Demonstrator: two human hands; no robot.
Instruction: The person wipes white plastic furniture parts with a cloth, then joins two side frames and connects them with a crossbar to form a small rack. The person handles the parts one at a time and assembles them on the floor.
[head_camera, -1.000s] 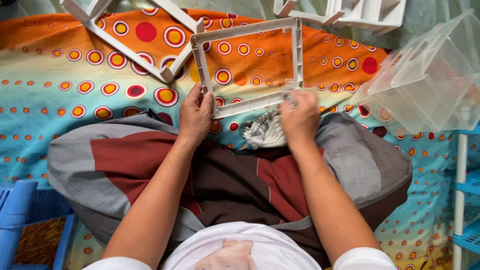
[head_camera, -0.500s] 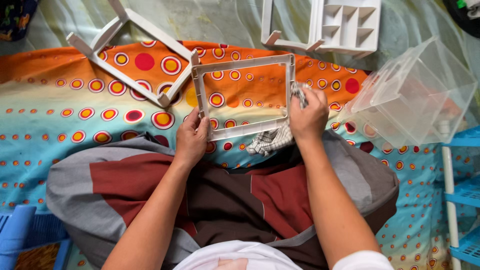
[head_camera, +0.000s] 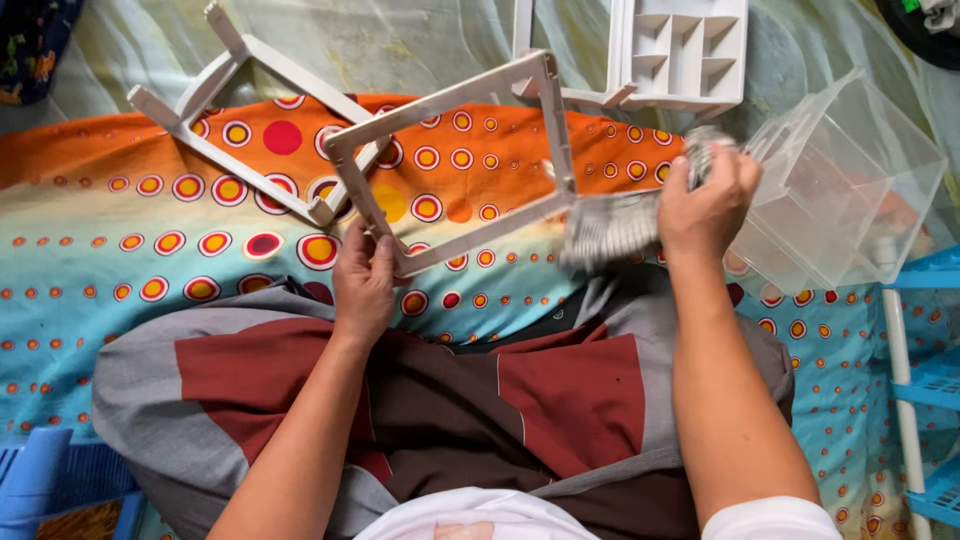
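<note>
At the far left edge lay a blue plastic crate (head_camera: 40, 490), and beyond it, on the dotted orange-and-blue bedsheet (head_camera: 150, 220), rested a second white frame (head_camera: 240, 130), tilted and lying free of either hand. The left forearm rose from the lap across the grey and maroon garment (head_camera: 300, 370), wrist straight, and the left hand (head_camera: 362, 285) was closed narrowly on the near left corner of the square white plastic frame (head_camera: 455, 165), thumb and fingers pinching the bar from either side. That frame stood raised at its far edge, slanting up and to the right above the sheet, its near bar running from the left hand toward the right one. The right forearm climbed steeply from the lower right, and the right hand (head_camera: 705, 200) was curled tight around a bunched grey-and-white cloth (head_camera: 615, 225), which hung blurred just beside the frame's right corner; whether it touched the bar could not be told. Behind it lay a white compartmented tray (head_camera: 685, 50), and immediately to the right of the hand stood a clear plastic drawer box (head_camera: 850, 190), with a blue shelf rack (head_camera: 930, 380) at the right edge.
</note>
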